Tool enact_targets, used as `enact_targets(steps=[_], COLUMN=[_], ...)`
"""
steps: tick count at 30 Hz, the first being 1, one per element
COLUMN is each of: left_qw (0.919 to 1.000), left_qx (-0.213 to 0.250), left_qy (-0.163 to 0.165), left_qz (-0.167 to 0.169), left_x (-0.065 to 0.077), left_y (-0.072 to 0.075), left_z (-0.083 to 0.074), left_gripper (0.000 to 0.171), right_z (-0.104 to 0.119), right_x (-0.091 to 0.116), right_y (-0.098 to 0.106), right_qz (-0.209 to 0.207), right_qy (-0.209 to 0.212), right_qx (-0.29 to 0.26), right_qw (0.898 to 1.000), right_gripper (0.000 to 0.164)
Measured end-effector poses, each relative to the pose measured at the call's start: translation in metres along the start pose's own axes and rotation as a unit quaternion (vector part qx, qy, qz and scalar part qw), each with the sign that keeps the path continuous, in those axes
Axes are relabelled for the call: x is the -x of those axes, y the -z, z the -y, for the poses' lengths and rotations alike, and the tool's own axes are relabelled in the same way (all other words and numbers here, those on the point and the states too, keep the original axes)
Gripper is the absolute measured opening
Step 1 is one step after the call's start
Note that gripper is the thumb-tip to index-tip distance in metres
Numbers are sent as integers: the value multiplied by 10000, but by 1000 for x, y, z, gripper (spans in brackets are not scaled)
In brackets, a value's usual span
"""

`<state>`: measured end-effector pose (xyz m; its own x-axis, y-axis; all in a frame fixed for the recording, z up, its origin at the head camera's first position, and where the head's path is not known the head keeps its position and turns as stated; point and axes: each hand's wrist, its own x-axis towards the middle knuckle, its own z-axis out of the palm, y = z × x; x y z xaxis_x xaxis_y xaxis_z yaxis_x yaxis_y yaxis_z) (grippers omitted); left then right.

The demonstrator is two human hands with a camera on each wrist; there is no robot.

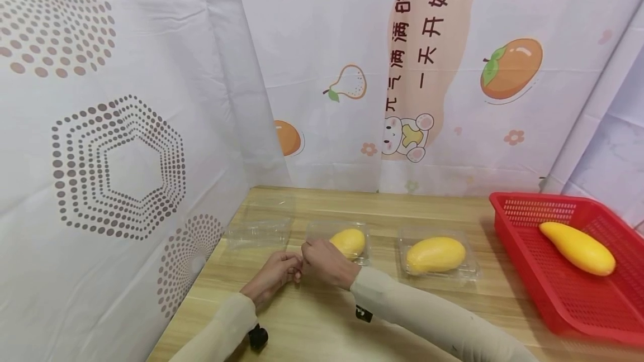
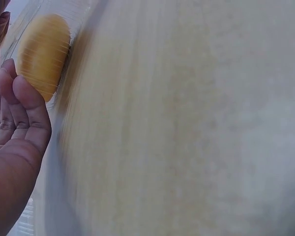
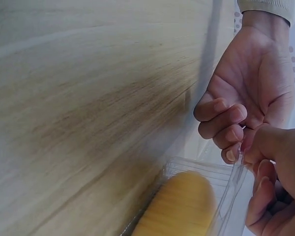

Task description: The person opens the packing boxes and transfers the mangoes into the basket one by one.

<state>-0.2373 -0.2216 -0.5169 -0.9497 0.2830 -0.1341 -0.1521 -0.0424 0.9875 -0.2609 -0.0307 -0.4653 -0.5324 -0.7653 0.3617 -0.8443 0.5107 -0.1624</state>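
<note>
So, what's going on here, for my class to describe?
A person's right hand seems to pinch the edge of a clear box with a yellow fruit inside; the left hand is curled close by, its grip unclear. To the right, a second fruit sits in a second box, and a third fruit lies in a red basket.

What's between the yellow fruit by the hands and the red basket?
Another yellow fruit, in its own clear box, sits between that first fruit and the red basket. The head view shows it.
</note>
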Motion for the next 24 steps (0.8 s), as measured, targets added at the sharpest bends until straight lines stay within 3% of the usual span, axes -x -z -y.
enact_targets(steps=[6, 16, 24], left_qw=[10000, 10000, 10000], left_qx=[-19, -68, 79], left_qy=[37, -22, 9], left_qz=[-31, 44, 44], left_x=[1, -1, 1], left_y=[0, -1, 0], left_z=[0, 5, 7], left_gripper=[19, 20, 18], right_z=[-3, -4, -3], right_x=[1, 3, 5], right_y=[-2, -4, -2], right_qz=[-120, -429, -415], right_qy=[58, 239, 203], right_qx=[-280, -311, -357], right_qw=[9995, 9983, 9983], right_gripper=[28, 32, 28])
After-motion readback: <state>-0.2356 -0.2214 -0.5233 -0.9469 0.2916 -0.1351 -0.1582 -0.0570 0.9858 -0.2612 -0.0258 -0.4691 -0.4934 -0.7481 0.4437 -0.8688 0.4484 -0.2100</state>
